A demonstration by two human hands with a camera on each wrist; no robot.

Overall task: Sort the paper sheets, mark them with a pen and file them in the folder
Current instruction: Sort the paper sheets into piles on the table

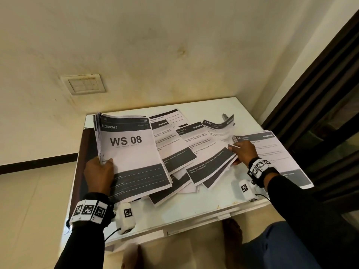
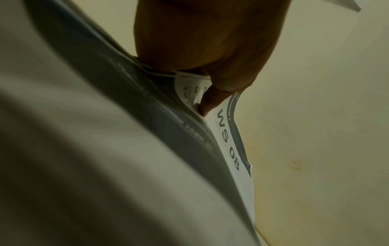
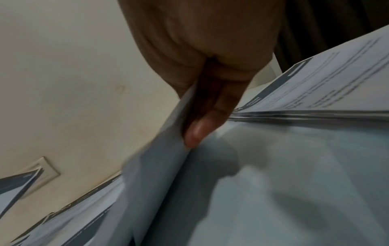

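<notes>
My left hand [image 1: 102, 166] grips the left edge of a thick stack of sheets [image 1: 134, 152], lifted at an angle; its top page reads "WS 08", Bedroom 3. In the left wrist view the thumb [image 2: 207, 104] presses on that page [image 2: 229, 143]. Several printed sheets [image 1: 186, 152] lie fanned across the middle of the white table [image 1: 194, 206]. My right hand [image 1: 236, 155] pinches the right edge of these fanned sheets, thumb on top and fingers below. In the right wrist view a fingertip [image 3: 194, 131] sits under a raised sheet [image 3: 160, 159]. I see no pen.
Another stack [image 1: 275, 152] lies at the table's right, under my right forearm. A curled sheet [image 1: 223, 126] rests at the back. A dark brown flat board or folder [image 1: 84, 152] lies along the left edge. A wall switch plate [image 1: 84, 85] and a dark door frame [image 1: 320, 94] border the table.
</notes>
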